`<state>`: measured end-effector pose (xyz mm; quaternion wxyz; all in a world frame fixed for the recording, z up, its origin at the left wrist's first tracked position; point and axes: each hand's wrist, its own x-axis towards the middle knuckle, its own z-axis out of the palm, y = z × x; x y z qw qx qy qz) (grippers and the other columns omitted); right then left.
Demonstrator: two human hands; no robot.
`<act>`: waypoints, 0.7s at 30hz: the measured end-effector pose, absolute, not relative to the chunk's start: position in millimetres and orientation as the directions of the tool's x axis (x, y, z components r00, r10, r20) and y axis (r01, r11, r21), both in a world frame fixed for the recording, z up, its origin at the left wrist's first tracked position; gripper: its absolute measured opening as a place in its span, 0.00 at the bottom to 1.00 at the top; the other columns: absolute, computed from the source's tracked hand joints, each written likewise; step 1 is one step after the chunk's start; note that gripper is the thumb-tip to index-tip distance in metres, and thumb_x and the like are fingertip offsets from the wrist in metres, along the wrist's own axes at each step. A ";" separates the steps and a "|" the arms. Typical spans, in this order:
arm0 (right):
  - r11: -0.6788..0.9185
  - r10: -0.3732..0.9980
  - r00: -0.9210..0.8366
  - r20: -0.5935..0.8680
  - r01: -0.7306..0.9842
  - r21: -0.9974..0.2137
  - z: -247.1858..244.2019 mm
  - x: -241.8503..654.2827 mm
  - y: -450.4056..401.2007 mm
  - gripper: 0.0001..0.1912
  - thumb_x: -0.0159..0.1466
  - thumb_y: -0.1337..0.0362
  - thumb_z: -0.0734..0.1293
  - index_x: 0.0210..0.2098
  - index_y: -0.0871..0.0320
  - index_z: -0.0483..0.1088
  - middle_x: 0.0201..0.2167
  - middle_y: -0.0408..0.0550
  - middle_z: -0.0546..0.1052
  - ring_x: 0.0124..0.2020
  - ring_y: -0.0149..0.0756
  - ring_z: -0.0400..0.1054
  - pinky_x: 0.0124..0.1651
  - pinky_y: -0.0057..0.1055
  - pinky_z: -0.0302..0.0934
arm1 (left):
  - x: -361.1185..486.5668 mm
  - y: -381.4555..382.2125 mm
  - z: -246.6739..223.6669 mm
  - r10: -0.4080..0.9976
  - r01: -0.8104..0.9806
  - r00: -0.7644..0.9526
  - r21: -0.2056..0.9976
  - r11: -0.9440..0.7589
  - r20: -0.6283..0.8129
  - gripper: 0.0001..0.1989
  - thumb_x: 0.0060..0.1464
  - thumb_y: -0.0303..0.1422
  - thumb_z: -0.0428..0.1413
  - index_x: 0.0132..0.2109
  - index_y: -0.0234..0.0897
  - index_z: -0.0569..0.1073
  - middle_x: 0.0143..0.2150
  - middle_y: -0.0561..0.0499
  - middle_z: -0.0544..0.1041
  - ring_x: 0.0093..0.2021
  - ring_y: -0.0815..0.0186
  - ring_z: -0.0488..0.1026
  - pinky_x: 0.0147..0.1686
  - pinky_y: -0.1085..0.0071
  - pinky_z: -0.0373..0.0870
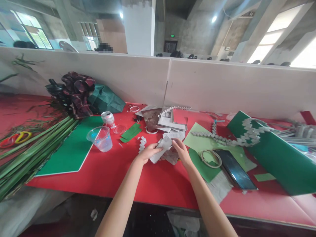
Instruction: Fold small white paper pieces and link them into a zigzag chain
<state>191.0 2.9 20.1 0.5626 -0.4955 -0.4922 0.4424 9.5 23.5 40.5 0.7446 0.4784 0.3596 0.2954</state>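
Observation:
My left hand (148,152) pinches a piece of printed paper (161,148) between thumb and fingers, above the red table. Close to the paper's right edge is my right hand (181,150), its fingers stretched out; I cannot tell whether the fingertips touch the paper. Beneath the hands lie crumpled scraps of paper (172,157), partly hidden. Just left of my left hand sits a short folded-paper chain (142,144). A longer zigzag paper chain (223,141) stretches away on the right, up onto a green board (269,154).
A plastic cup (103,142) and a can (108,119) stand left. Green paper strips (131,132) lie nearby. Long green leaves (41,144) and scissors (18,137) are far left. A phone (235,169) and a ring (211,159) lie right. A white partition (209,85) borders the back.

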 end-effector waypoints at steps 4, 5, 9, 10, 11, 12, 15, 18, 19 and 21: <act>0.144 0.983 0.112 0.147 0.029 -0.989 20.0 190.2 1.8 0.17 0.53 0.50 0.70 0.33 0.56 0.68 0.19 0.39 0.68 0.21 0.31 0.62 0.26 0.27 0.57 | 8.0 24.6 37.2 0.777 -0.113 0.593 0.932 0.343 -0.214 0.24 0.46 0.39 0.63 0.49 0.35 0.73 0.43 0.42 0.78 0.33 0.59 0.77 0.35 0.64 0.73; 0.151 0.983 0.098 0.155 0.045 -0.988 20.6 190.1 1.4 0.16 0.53 0.50 0.69 0.29 0.56 0.67 0.18 0.40 0.67 0.21 0.31 0.62 0.25 0.27 0.56 | 7.5 25.0 35.8 0.777 -0.107 0.592 0.935 0.337 -0.212 0.23 0.46 0.39 0.63 0.49 0.35 0.73 0.42 0.42 0.78 0.33 0.60 0.77 0.34 0.64 0.73; 0.165 0.981 0.091 0.173 0.089 -0.982 24.0 189.5 -0.1 0.18 0.55 0.49 0.68 0.22 0.56 0.65 0.18 0.41 0.67 0.21 0.31 0.61 0.25 0.27 0.56 | 6.7 25.0 33.9 0.772 -0.080 0.595 0.940 0.333 -0.222 0.23 0.47 0.41 0.62 0.48 0.34 0.73 0.36 0.43 0.79 0.32 0.60 0.76 0.33 0.66 0.72; 0.162 0.981 0.094 0.171 0.094 -0.982 24.6 189.2 -0.3 0.18 0.55 0.48 0.67 0.21 0.56 0.65 0.18 0.41 0.68 0.21 0.31 0.61 0.25 0.27 0.56 | 6.7 24.6 34.5 0.770 -0.076 0.599 0.941 0.331 -0.223 0.23 0.47 0.42 0.62 0.48 0.33 0.73 0.35 0.43 0.79 0.31 0.61 0.76 0.32 0.66 0.71; 0.161 0.981 0.097 0.170 0.097 -0.982 24.9 189.0 -0.4 0.19 0.55 0.48 0.67 0.21 0.56 0.65 0.17 0.41 0.67 0.21 0.31 0.61 0.25 0.27 0.55 | 6.7 24.1 35.5 0.768 -0.071 0.601 0.943 0.327 -0.221 0.23 0.47 0.43 0.62 0.47 0.33 0.73 0.34 0.44 0.79 0.29 0.62 0.75 0.32 0.67 0.71; 0.163 0.980 0.103 0.173 0.099 -0.982 25.0 188.9 -0.4 0.18 0.55 0.48 0.67 0.22 0.56 0.65 0.17 0.41 0.67 0.21 0.31 0.61 0.25 0.27 0.55 | 6.8 23.6 36.7 0.766 -0.062 0.603 0.945 0.322 -0.221 0.23 0.47 0.43 0.62 0.47 0.33 0.74 0.33 0.44 0.79 0.28 0.63 0.75 0.31 0.67 0.71; 0.186 0.973 0.118 0.198 0.105 -0.977 23.8 190.2 0.3 0.16 0.55 0.50 0.68 0.24 0.57 0.68 0.18 0.40 0.67 0.22 0.31 0.61 0.26 0.26 0.54 | 7.0 22.4 39.4 0.767 -0.010 0.589 0.948 0.320 -0.253 0.22 0.46 0.44 0.62 0.45 0.33 0.74 0.31 0.45 0.79 0.27 0.63 0.74 0.30 0.69 0.70; 0.166 0.977 0.112 0.179 0.112 -0.980 21.6 193.1 1.1 0.17 0.55 0.50 0.68 0.23 0.58 0.70 0.19 0.42 0.70 0.23 0.32 0.62 0.27 0.27 0.56 | 7.4 22.1 39.5 0.780 0.042 0.555 0.946 0.321 -0.289 0.22 0.45 0.43 0.63 0.44 0.34 0.74 0.30 0.47 0.79 0.32 0.61 0.76 0.32 0.70 0.69; 0.149 0.980 0.113 0.161 0.112 -0.983 20.9 194.0 1.3 0.17 0.55 0.50 0.69 0.23 0.59 0.70 0.20 0.43 0.71 0.23 0.32 0.63 0.27 0.27 0.56 | 7.6 22.1 39.1 0.783 0.050 0.548 0.946 0.322 -0.295 0.21 0.45 0.43 0.63 0.43 0.34 0.74 0.30 0.47 0.79 0.33 0.60 0.76 0.32 0.70 0.69; 0.115 0.984 0.125 0.127 0.103 -0.988 19.9 195.1 1.6 0.18 0.54 0.49 0.69 0.23 0.59 0.71 0.19 0.44 0.72 0.22 0.32 0.63 0.26 0.27 0.56 | 8.0 22.2 37.9 0.785 0.057 0.539 0.943 0.328 -0.306 0.20 0.45 0.43 0.63 0.42 0.34 0.74 0.30 0.47 0.79 0.34 0.60 0.76 0.33 0.70 0.69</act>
